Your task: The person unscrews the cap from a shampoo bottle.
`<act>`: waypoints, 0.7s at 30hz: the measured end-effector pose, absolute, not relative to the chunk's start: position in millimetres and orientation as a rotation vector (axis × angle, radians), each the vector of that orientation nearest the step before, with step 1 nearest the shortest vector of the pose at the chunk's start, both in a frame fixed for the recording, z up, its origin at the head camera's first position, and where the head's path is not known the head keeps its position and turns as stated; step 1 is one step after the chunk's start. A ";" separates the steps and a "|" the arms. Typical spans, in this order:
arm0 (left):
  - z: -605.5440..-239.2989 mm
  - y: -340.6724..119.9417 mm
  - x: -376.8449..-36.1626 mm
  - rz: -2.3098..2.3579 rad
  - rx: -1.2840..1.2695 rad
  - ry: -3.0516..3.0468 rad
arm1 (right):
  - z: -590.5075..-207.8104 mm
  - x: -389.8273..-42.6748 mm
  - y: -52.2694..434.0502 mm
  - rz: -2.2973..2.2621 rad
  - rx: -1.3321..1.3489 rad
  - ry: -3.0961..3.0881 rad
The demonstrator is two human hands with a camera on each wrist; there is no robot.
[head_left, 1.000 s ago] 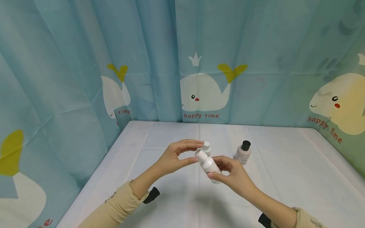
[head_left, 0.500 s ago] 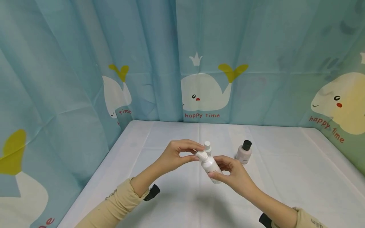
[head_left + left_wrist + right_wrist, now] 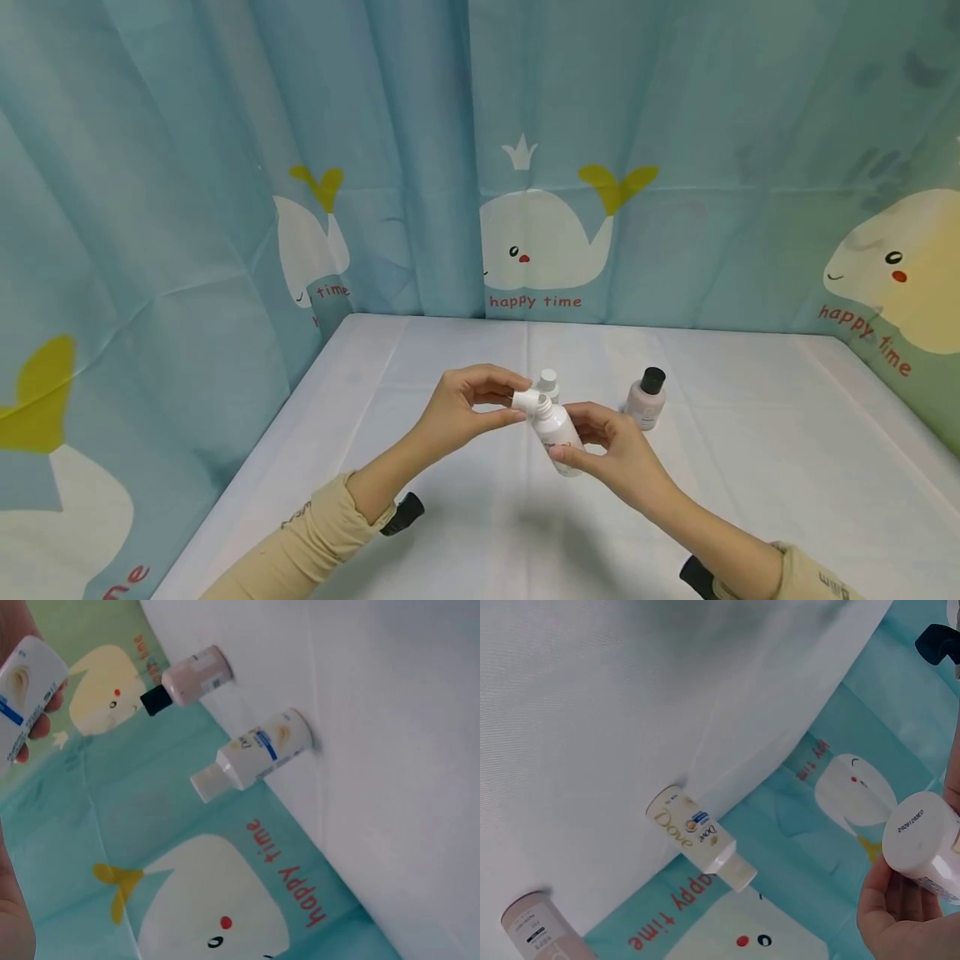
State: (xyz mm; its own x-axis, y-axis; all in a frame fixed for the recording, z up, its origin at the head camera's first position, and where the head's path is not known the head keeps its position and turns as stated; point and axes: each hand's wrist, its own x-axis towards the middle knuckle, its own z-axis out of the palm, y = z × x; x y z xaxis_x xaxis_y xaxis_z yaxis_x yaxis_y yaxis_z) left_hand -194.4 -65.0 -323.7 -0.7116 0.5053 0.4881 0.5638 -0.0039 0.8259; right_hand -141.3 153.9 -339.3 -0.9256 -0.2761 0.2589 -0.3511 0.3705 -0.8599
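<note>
- The right hand (image 3: pixel 611 454) wraps its fingers round the body of a small white bottle (image 3: pixel 557 427), holding it tilted in the air above the surface (image 3: pixel 750 467), its top leaning toward the other hand so the top is easy to reach.
- The left hand (image 3: pixel 457 408) pinches the bottle's white cap (image 3: pixel 527 399) between thumb and fingertips; the cap sits at the neck, and whether it is free of the bottle cannot be told.
- Just behind the held bottle a second white bottle (image 3: pixel 548 383) stands upright on the surface, out of the hands' way.
- To the right of the held bottle stands a pink bottle with a black cap (image 3: pixel 646 398), apart from both hands.
- Behind the held bottle hangs a blue curtain (image 3: pixel 675 125) printed with whales.
</note>
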 end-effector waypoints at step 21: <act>-339.3 -74.5 -191.9 -1.850 -0.982 -2.225 | -345.0 -152.7 147.2 1.660 0.733 -2.517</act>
State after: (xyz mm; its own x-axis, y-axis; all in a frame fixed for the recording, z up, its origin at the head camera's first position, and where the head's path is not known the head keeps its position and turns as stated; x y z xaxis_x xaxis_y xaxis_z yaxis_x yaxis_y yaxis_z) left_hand -191.9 -74.5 -339.3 -0.7902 0.4151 0.4509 0.5190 0.0618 0.8525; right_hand -152.7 147.2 -345.0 -0.8878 -0.3626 0.2836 -0.4035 0.3163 -0.8586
